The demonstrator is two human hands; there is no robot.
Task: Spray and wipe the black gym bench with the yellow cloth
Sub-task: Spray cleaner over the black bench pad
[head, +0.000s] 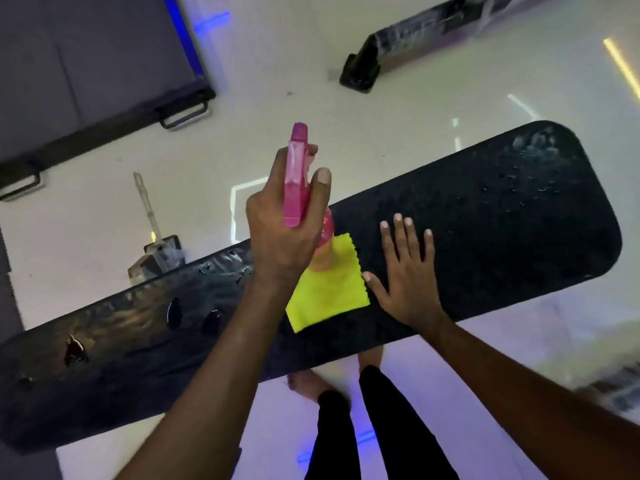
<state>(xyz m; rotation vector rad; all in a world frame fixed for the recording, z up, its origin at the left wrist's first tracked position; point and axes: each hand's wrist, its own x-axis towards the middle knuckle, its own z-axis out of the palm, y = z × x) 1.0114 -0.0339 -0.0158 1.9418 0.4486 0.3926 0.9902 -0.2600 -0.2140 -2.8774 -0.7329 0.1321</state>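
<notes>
The black gym bench runs from lower left to upper right, with spray droplets on its right end and tears in its left part. A folded yellow cloth lies flat on its middle. My left hand grips a pink spray bottle just above the cloth, nozzle pointing away from me. My right hand rests flat on the bench with fingers spread, its thumb touching the cloth's right edge.
Glossy white floor surrounds the bench. A dark mat with handles lies at the upper left, and a black equipment foot at the upper right. My legs and bare feet stand beside the bench's near edge.
</notes>
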